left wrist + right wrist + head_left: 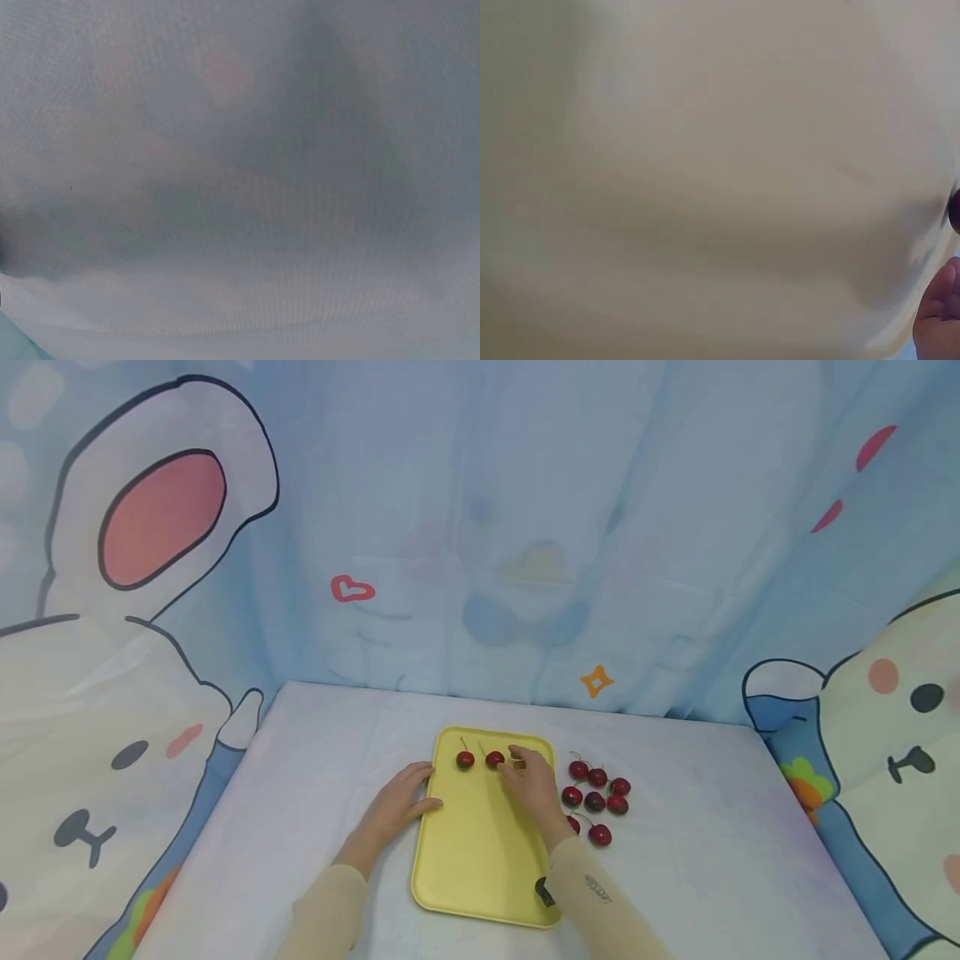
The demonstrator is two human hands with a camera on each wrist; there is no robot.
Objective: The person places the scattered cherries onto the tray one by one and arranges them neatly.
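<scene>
On the yellow tray (472,852) lie two cherries (465,760); right grip (534,783) pinches a third.

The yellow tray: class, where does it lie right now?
In the head view the yellow tray lies on the table's middle, between the left hand at its left edge and loose cherries to its right.

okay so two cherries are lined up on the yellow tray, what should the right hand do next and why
Probably set down a third cherry beside the two cherries on the tray, then let go: the right hand hovers at the row's end, something small at its fingertips; the left hand touches the tray's edge.
</scene>
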